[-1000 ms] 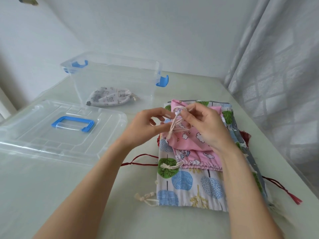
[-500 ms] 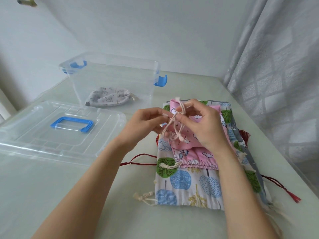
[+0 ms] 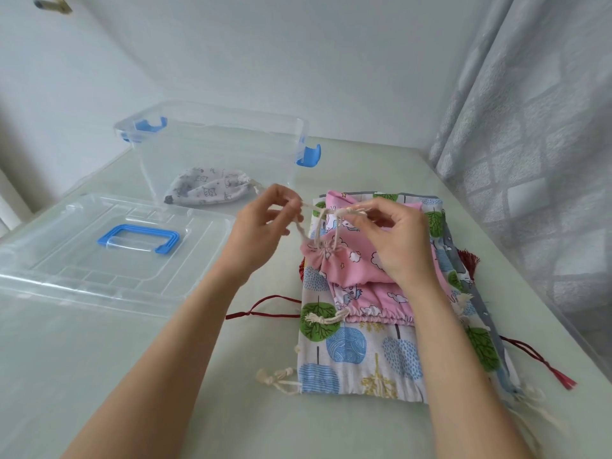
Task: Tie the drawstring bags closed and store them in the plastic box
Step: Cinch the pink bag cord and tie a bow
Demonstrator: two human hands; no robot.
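Head view: both hands pinch one cream drawstring (image 3: 326, 215), the left hand (image 3: 261, 230) and right hand (image 3: 395, 240) holding its ends apart above a gathered pink bag (image 3: 351, 263) whose mouth points left. It lies atop a second pink bag (image 3: 374, 303) and a tree-print bag (image 3: 351, 352), long axes running toward the wall. One grey bag (image 3: 207, 190) sits inside the plastic box (image 3: 212, 134); its lid (image 3: 99, 250) lies nearer, left
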